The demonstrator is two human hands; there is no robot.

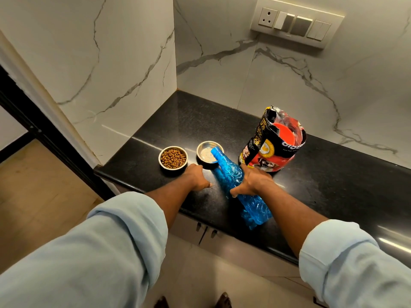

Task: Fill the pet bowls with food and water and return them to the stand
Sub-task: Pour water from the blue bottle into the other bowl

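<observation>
Now, grip: right hand wraps the middle of the blue bottle, fingers closed around its body.
Left hand: left hand rests on the counter against the near side of the empty bowl, fingers curled down; whether it actually pinches the rim cannot be told.
Bottle: tilted steeply, mouth over the empty bowl at frame centre, base toward the counter's near edge; no stream is visible.
Risk, spill: a quick tip would likely send water past the shallow rim.
Risk, slide: the light steel bowl could skate if the neck knocks it, so the left hand bracing it matters.
Risk, kibble: splashes may reach the food bowl just to its left.
Contents: the left bowl holds brown kibble; the other looks dry or nearly so.
Bag: food bag, open-topped, stands right of centre with a red scoop inside.
Stand: not in view.
</observation>
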